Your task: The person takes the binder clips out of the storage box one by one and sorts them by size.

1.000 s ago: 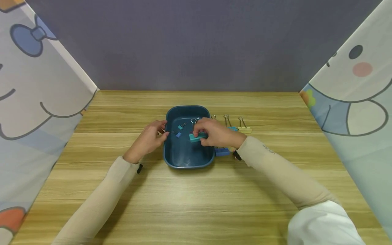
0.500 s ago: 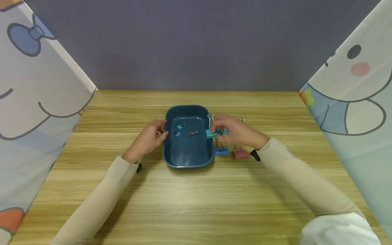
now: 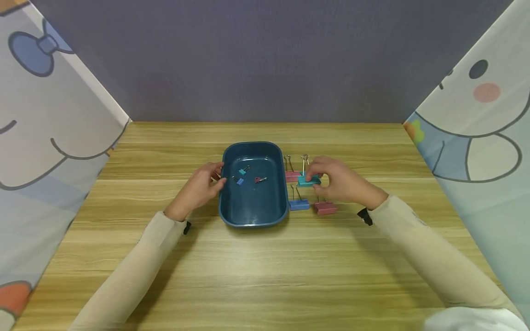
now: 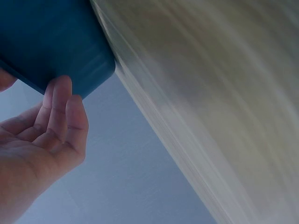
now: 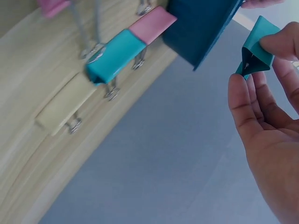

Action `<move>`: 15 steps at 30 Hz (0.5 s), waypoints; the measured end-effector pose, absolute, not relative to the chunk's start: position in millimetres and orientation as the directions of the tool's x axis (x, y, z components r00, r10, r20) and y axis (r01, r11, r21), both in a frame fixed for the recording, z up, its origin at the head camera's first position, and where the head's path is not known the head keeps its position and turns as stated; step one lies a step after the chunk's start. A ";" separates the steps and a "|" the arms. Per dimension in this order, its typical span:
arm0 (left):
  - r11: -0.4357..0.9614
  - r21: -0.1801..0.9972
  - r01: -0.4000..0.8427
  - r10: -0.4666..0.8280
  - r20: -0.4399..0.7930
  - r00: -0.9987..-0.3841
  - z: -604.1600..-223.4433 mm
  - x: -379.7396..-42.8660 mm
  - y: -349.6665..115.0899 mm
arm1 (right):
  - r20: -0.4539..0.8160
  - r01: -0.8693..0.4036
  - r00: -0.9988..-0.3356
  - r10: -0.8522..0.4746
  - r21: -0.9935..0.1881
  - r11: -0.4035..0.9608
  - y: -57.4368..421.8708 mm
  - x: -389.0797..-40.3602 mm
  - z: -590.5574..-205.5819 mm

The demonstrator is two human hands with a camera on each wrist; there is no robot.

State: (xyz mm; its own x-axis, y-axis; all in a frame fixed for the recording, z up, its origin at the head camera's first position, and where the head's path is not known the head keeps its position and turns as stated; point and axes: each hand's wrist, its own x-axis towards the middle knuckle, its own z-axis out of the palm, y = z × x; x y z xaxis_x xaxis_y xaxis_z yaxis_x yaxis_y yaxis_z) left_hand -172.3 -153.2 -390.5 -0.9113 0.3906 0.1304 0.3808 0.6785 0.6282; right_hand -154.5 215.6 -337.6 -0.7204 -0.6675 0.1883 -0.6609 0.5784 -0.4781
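Blue bin (image 3: pixel 254 207), three small clips (image 3: pixel 240 182) inside, left grip (image 3: pixel 200 186) spread loosely against its side, right grip (image 3: pixel 337 181) pinching teal clip (image 5: pixel 259 46)

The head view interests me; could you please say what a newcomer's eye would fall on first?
Probably the dark blue tray near the picture's centre, three tiny binder clips inside it. Next, perhaps the teal binder clip pinched by the right hand, just right of the tray.
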 end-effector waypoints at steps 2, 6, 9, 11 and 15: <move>0.679 0.627 0.383 0.390 0.134 -0.911 -390.6 -172.3 -153.3 | 0.191 -0.654 -0.727 -0.660 -0.486 0.579 222.1 -153.9 -340.0; 0.680 0.625 0.384 0.389 0.136 -0.911 -390.9 -172.2 -153.4 | 0.179 -0.635 -0.742 -0.646 -0.498 0.590 237.0 -152.5 -346.4; 0.680 0.625 0.383 0.388 0.136 -0.912 -390.9 -172.2 -153.3 | 0.173 -0.622 -0.755 -0.633 -0.494 0.607 249.2 -151.2 -352.4; 0.679 0.628 0.381 0.386 0.136 -0.912 -391.0 -172.1 -152.9 | 0.175 -0.613 -0.765 -0.620 -0.494 0.617 257.7 -150.4 -357.1; 0.676 0.631 0.381 0.386 0.137 -0.912 -391.4 -171.8 -152.8 | 0.179 -0.592 -0.787 -0.591 -0.491 0.639 273.9 -149.1 -366.4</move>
